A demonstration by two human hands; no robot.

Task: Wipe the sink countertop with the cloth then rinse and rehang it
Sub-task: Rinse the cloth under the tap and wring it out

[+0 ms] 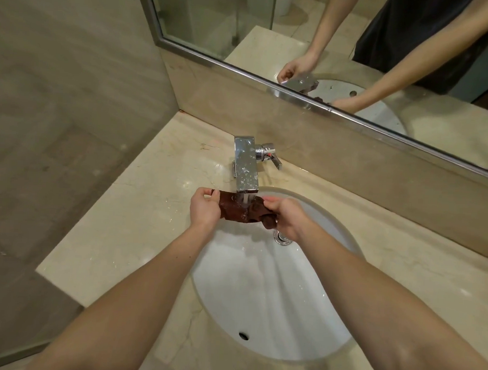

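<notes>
— What's nearest you, standing there?

— Two bare forearms reaching out over the white sink (260,297), which is set into the beige marble tabletop (123,235). The overflow hole sits in the near wall of the basin, and the chrome drain (282,238) lies at the far end, just under the right wrist.

— And the hands?

— Both are up at the far rim of the sink, right below the faucet (246,165). The left hand (205,209) is to the left of the spout, its grip pinching one end of the cloth (236,209) between thumb and fingertips. The right hand (284,218) is to the spout's right, fingers curled tight around the other end, which is bunched and hangs in a small lump.

— So the cloth is where, exactly?

— Stretched between the two hands, straight beneath the spout. It's dark brown and looks soaked; a stream of water (245,199) falls from the spout onto its middle.

— Anything beyond the faucet?

— The faucet is a square chrome block speckled with droplets, with a lever handle (272,158) sticking out on its right. The tabletop around its base shines wet. Behind it a low marble upstand runs along the wall, then a metal-framed mirror (355,49) reflecting the arms, the hands and the basin.
</notes>
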